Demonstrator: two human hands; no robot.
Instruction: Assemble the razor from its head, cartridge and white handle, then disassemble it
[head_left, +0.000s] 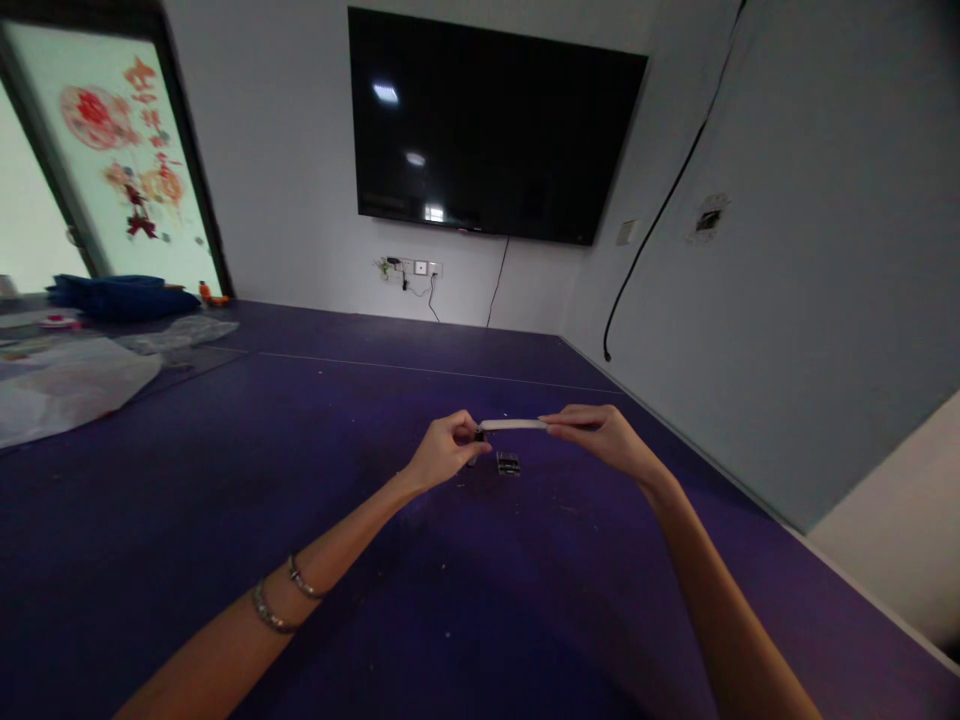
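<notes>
My right hand point(600, 435) pinches the right end of a thin, pale, flat stick point(516, 425), held nearly level. The stick's left end meets the fingers of my left hand point(446, 452). Those fingers are closed around a small dark piece point(480, 436), which touches or almost touches the stick; its kind is too small to make out. Just below the stick, a small dark square item with light lines point(508, 464) lies on the purple surface point(450, 600).
Clear plastic sheeting point(82, 380) and a blue cloth bundle point(124, 297) lie at the far left, with a small orange item point(213, 295) beside them. A black cable point(660, 215) hangs down the right wall. A large television point(495, 130) is mounted ahead.
</notes>
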